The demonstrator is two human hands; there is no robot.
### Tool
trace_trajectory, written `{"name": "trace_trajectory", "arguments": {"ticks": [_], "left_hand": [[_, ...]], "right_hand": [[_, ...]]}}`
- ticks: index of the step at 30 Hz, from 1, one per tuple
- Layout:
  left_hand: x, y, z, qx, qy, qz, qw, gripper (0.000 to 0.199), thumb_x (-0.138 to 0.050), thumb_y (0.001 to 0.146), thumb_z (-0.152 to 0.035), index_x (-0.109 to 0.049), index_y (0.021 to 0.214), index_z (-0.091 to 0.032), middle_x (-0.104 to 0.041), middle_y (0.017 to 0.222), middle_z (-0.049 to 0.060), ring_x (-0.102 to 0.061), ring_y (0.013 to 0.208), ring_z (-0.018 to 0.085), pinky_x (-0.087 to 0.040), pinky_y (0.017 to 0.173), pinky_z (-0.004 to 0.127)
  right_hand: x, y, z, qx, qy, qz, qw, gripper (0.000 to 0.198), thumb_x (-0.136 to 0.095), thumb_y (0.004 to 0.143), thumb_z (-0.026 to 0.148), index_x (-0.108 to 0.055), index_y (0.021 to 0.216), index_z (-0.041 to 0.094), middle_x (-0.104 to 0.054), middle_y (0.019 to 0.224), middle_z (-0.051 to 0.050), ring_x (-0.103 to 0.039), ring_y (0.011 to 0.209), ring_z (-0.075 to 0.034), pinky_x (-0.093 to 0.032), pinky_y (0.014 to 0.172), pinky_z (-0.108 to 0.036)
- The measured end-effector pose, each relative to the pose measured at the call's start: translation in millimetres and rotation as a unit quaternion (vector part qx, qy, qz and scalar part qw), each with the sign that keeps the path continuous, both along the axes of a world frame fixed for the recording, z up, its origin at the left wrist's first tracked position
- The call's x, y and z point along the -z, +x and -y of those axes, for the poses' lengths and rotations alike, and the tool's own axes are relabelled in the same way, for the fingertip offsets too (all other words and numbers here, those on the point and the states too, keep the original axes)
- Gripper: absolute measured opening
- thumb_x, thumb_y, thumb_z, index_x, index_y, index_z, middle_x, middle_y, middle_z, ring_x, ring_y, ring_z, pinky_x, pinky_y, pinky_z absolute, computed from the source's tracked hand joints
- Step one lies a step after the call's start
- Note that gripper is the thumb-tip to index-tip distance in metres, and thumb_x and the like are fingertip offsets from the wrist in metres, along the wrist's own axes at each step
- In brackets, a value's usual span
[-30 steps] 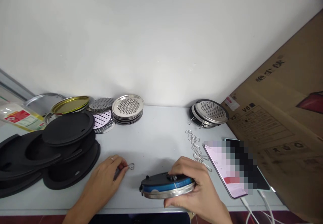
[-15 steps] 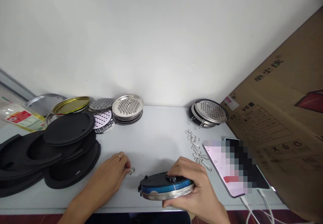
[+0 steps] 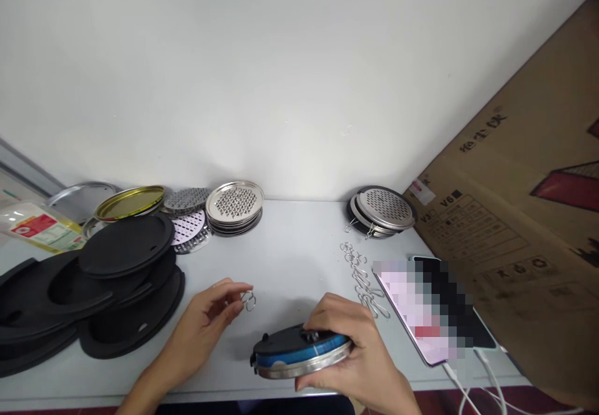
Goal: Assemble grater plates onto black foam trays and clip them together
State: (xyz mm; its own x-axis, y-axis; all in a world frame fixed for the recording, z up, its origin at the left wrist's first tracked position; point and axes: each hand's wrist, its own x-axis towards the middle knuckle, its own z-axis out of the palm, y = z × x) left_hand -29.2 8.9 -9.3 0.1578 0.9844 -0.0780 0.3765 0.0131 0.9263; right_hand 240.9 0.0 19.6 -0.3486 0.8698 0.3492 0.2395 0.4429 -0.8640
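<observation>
Between the thumb and fingers of my left hand (image 3: 209, 315) is a small wire clip (image 3: 249, 301), its loops pointing right, just above the table. My right hand (image 3: 349, 340) grips a round tin assembly (image 3: 299, 356) by its right side, fingers on top and thumb underneath. This assembly has a black plastic top, a blue printed band and a silver metal rim below, and is held slightly tilted. Small black tabs stick out at its left end. Right of it, several wire clips (image 3: 362, 278) lie in a loose row on the table.
Black round plates (image 3: 126, 246) are heaped at the left, beside a clear bottle (image 3: 40, 224) and a gold-coloured lid (image 3: 131, 203). Metal grater discs (image 3: 236, 203) are stacked at the back. Another disc stack (image 3: 386, 206) with clips stands back right. Phones (image 3: 412, 315) and a cardboard box (image 3: 515, 215) occupy the right.
My left hand has risen slightly off the table with the wire clip, which now shows more fully. My right hand and the tin assembly have shifted slightly left in the view.
</observation>
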Motion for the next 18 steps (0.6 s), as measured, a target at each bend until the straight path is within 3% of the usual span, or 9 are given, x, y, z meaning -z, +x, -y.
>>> {"name": "trace_trajectory", "arguments": {"ticks": [2,8,11,15,18], "left_hand": [[4.6,9.9,1.8,-0.02,-0.004,0.082,0.996,0.034,-0.065,0.088,-0.05,-0.076,0.099,-0.019,-0.062,0.081,0.002,-0.055,0.069,0.013,-0.048,0.062,0.024],[18.5,31.8,9.5,-0.121,-0.087,0.306,0.94,0.033,-0.083,0.075,-0.047,-0.076,0.096,-0.022,-0.06,0.077,0.0,-0.051,0.067,0.01,-0.045,0.061,0.022],[14.2,40.9,11.3,-0.107,-0.101,0.372,0.916,0.029,-0.085,0.073,-0.046,-0.072,0.082,-0.022,-0.059,0.079,-0.001,-0.051,0.067,0.009,-0.043,0.059,0.02],[6.0,49.8,12.0,-0.049,-0.036,0.304,0.951,0.025,-0.07,0.088,-0.045,-0.065,0.08,-0.022,-0.054,0.081,-0.002,-0.049,0.068,0.009,-0.044,0.064,0.02],[1.3,51.1,14.3,-0.075,0.063,0.181,0.979,0.021,-0.061,0.095,-0.039,-0.06,0.083,-0.022,-0.057,0.091,0.0,-0.055,0.086,0.013,-0.045,0.078,0.022]], "right_hand": [[0.1,-1.5,-0.5,-0.005,-0.002,-0.007,1.0,0.045,-0.09,0.06,0.057,-0.076,0.079,0.019,-0.065,0.065,-0.001,-0.056,0.058,-0.016,-0.036,0.055,-0.027],[0.7,-1.8,-1.1,0.0,-0.005,-0.016,1.0,0.042,-0.091,0.06,0.054,-0.076,0.078,0.019,-0.064,0.064,-0.001,-0.055,0.058,-0.015,-0.035,0.054,-0.026],[1.1,-1.9,-1.7,0.004,-0.009,-0.015,1.0,0.044,-0.09,0.061,0.057,-0.076,0.077,0.018,-0.064,0.064,-0.001,-0.055,0.058,-0.015,-0.035,0.055,-0.026],[3.8,-3.9,-2.4,0.013,0.002,-0.025,1.0,0.051,-0.086,0.06,0.064,-0.076,0.077,0.018,-0.063,0.062,-0.001,-0.054,0.057,-0.014,-0.035,0.053,-0.025],[6.0,-6.3,-2.0,0.016,0.015,-0.037,0.999,0.054,-0.084,0.06,0.068,-0.076,0.076,0.017,-0.063,0.061,-0.001,-0.054,0.056,-0.014,-0.035,0.053,-0.025]]}}
